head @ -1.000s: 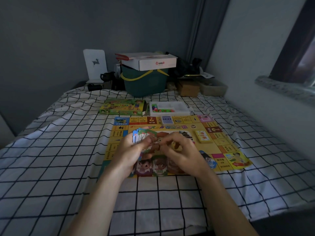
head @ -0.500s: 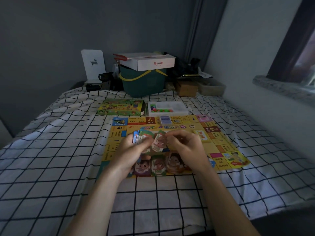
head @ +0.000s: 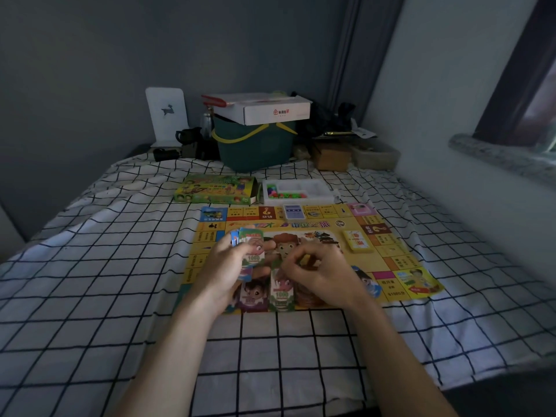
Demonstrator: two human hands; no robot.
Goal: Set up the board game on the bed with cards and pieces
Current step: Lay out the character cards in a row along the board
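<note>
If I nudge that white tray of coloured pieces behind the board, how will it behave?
The white tray looks thin, shallow plastic, so probably light and quick to slide. On the soft checked sheet it may tilt. Its loose coloured pieces would likely shift or spill.

Dim room: grey wall (head: pixel 90 55), curtain (head: pixel 361 55), stone windowsill (head: pixel 496 158) at right.

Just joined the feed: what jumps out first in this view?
The bright yellow game board lies flat on the checked bedsheet, mid-frame. Over it, the left hand holds a fan of play-money cards while the right hand hovers beside it, fingers curled. Behind sits a white tray of coloured pieces.
</note>
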